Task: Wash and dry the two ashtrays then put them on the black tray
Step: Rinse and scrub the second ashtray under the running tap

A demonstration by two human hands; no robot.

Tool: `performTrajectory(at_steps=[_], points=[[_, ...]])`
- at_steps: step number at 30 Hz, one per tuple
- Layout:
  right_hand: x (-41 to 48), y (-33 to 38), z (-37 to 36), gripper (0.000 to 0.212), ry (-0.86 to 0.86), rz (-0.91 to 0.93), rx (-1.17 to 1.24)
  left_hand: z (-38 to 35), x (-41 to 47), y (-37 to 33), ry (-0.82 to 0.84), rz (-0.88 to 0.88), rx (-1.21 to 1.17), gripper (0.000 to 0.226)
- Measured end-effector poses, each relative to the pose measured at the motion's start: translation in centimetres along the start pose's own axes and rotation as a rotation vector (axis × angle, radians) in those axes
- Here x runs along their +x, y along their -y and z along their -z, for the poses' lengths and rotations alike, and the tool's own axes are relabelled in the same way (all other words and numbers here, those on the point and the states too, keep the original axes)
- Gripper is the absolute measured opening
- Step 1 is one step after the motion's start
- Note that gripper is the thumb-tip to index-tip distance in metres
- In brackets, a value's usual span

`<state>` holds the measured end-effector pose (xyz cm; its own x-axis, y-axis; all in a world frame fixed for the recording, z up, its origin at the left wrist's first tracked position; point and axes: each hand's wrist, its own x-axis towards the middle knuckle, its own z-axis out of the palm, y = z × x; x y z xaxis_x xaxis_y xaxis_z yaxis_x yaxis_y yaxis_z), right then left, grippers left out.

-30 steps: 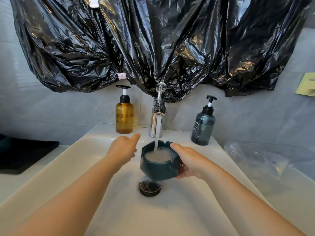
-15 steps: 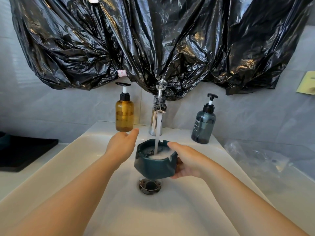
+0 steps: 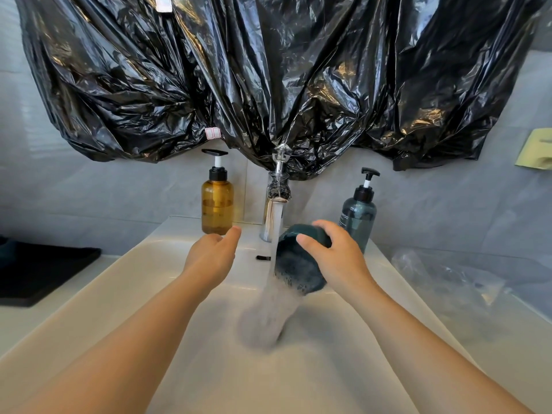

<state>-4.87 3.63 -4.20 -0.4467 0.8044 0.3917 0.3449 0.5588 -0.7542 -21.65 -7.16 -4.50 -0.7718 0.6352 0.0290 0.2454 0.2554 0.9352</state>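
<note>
The right hand grips a dark teal ashtray over the wash basin, thumb on the near wall and fingers curled over the top. The ashtray is tipped on its side beside the stream from the chrome tap, and grey, ashy water pours from it into the basin. The left hand hovers just left of the stream with fingers relaxed, holding nothing and touching nothing.

The main risk, as I judge it, is the 1-handed hold. The ashtray is wet, looks smooth and heavy, and is turned sideways, so it could slide out of the fingers and chip on the hard basin. Bringing the free hand under it would guard against that.

The pour is broad and fast. It could splash dirty water over the rim onto the worktop or leave ash in the drain, which the grey water hides.

The blue-grey pump bottle stands just behind the right hand's knuckles, so a backward swing could knock it over. The amber pump bottle stands near the left hand's fingertips.

The black tray lies well apart to the left. An ashtray carried there before drying would drip along the way. Only 1 ashtray is plainly in view; I cannot tell where the 2nd one is.
</note>
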Motion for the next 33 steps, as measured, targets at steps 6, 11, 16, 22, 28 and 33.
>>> performTrajectory(at_steps=[6,11,16,22,28,33], points=[[0.5,0.1,1.4,0.053,-0.277,0.340,-0.294,-0.1,-0.2,0.0,0.005,-0.011,0.010,0.040],[0.8,-0.1,1.9,0.055,-0.319,0.318,-0.277,-0.2,-0.2,-0.1,0.011,-0.025,0.012,0.039],[0.6,0.1,0.8,0.042,-0.193,0.049,0.162,-0.2,-0.3,-0.1,0.022,-0.026,0.015,0.038],[0.0,1.0,-1.3,0.020,0.125,-0.506,0.854,-0.2,-0.8,-0.8,0.226,0.153,-0.143,0.058],[-0.5,1.3,-2.4,0.025,0.161,-0.632,1.040,-0.5,-1.2,-0.8,0.427,0.166,-0.273,0.042],[-0.3,0.5,-2.3,0.049,0.393,-0.551,0.602,-0.3,-0.6,-0.5,0.218,0.061,-0.378,0.032]])
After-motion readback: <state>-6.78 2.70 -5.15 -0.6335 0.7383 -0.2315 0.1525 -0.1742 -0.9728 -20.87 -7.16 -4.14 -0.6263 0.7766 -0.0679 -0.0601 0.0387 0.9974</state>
